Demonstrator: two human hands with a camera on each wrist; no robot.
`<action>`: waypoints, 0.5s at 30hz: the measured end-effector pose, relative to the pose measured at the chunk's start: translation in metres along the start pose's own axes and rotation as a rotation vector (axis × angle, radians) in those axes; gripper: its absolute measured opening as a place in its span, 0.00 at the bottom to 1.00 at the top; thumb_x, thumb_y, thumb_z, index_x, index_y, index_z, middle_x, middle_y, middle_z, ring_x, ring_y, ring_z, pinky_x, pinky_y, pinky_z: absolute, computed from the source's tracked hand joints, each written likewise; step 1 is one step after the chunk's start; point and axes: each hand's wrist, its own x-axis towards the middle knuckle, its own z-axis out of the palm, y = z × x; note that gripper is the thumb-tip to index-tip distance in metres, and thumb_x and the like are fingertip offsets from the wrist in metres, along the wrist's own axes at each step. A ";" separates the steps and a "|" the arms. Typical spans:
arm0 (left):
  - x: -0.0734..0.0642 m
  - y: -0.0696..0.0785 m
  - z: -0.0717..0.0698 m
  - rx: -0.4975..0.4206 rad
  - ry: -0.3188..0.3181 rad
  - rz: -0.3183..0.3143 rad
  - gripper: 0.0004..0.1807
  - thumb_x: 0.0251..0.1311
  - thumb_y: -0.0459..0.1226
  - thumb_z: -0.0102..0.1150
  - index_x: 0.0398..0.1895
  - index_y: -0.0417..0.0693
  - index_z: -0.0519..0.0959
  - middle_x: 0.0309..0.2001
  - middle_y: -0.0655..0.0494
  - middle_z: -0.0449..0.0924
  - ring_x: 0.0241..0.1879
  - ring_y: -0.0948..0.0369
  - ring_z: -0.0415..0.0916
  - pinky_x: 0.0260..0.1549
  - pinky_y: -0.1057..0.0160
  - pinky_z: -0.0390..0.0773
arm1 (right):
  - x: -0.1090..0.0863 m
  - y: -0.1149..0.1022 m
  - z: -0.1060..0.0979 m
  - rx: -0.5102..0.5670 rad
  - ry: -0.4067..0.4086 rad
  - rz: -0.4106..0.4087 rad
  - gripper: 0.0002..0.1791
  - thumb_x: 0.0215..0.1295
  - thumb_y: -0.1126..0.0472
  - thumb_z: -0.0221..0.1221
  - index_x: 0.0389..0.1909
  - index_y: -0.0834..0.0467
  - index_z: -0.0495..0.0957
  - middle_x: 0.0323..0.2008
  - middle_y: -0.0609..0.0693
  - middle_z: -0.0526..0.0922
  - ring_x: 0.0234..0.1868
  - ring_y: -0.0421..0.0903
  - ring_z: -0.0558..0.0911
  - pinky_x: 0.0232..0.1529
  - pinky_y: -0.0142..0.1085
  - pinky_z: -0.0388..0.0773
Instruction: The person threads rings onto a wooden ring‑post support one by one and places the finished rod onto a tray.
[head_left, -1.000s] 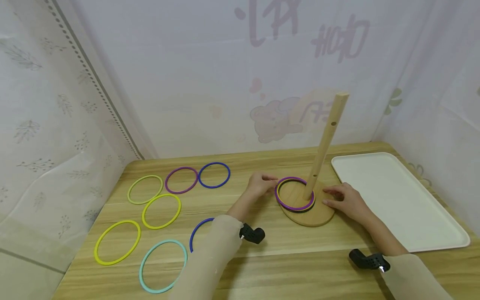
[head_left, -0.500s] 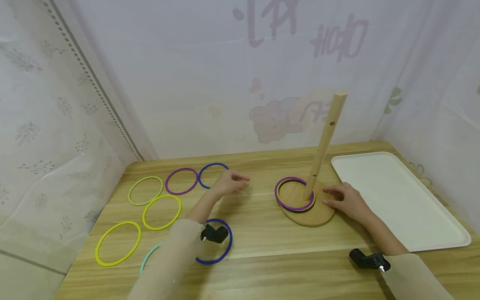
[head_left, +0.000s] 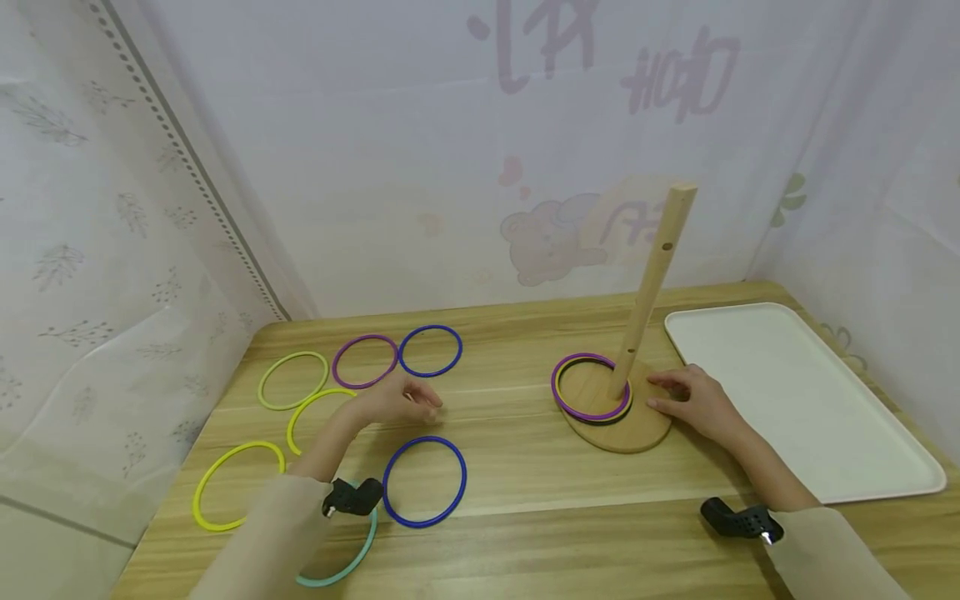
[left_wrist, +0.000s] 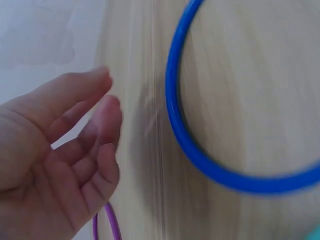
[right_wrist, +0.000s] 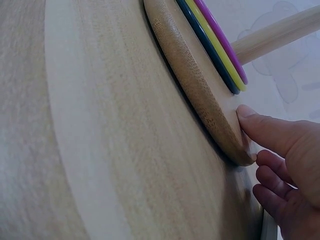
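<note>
A wooden stand with a round base and a leaning-looking post stands right of centre. Around its post, a purple ring lies stacked over a yellow and a dark ring on the base. My right hand holds the base's right edge; in the right wrist view its thumb presses on top, with the fingers curled at the rim. My left hand, loosely curled and holding nothing, hovers above the table, just behind a blue ring. That blue ring appears beside the fingers in the left wrist view.
More rings lie flat at left: a second blue, a purple, a yellow-green, two yellow, and a turquoise partly under the left sleeve. A white tray sits at right. Curtains enclose the table.
My left hand has left the stacked rings and moved left, over to the loose rings. The right hand and the stand have stayed put.
</note>
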 end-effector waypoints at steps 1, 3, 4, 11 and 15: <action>-0.004 -0.002 -0.001 0.011 -0.015 -0.002 0.10 0.52 0.30 0.63 0.37 0.32 0.80 0.29 0.48 0.80 0.30 0.61 0.75 0.33 0.65 0.75 | 0.000 0.000 0.000 -0.001 0.001 -0.001 0.20 0.53 0.59 0.67 0.45 0.65 0.79 0.38 0.58 0.76 0.39 0.53 0.73 0.40 0.43 0.70; -0.011 -0.006 -0.002 0.027 -0.041 -0.002 0.10 0.51 0.31 0.64 0.36 0.33 0.80 0.27 0.50 0.80 0.30 0.60 0.75 0.32 0.65 0.74 | -0.001 0.000 0.000 -0.001 0.004 -0.005 0.20 0.52 0.59 0.67 0.45 0.65 0.79 0.37 0.58 0.76 0.39 0.52 0.74 0.39 0.43 0.70; -0.014 -0.007 -0.002 0.038 -0.047 -0.001 0.10 0.51 0.31 0.64 0.36 0.34 0.81 0.27 0.51 0.80 0.29 0.61 0.75 0.32 0.66 0.74 | -0.001 0.000 0.000 -0.002 0.007 -0.007 0.20 0.52 0.60 0.67 0.45 0.66 0.79 0.37 0.57 0.76 0.39 0.52 0.74 0.39 0.42 0.70; -0.031 -0.010 0.000 0.015 -0.054 -0.010 0.10 0.50 0.29 0.65 0.35 0.32 0.80 0.23 0.51 0.77 0.24 0.63 0.71 0.26 0.69 0.72 | -0.001 0.001 0.002 -0.020 0.032 -0.051 0.19 0.51 0.61 0.68 0.43 0.65 0.80 0.36 0.56 0.77 0.39 0.52 0.75 0.39 0.41 0.71; -0.034 -0.014 0.003 0.008 -0.042 -0.015 0.08 0.49 0.28 0.65 0.33 0.32 0.79 0.22 0.54 0.75 0.23 0.65 0.69 0.24 0.71 0.70 | 0.000 0.001 0.002 -0.019 0.033 -0.054 0.19 0.51 0.61 0.67 0.43 0.65 0.80 0.36 0.56 0.77 0.39 0.53 0.75 0.39 0.41 0.71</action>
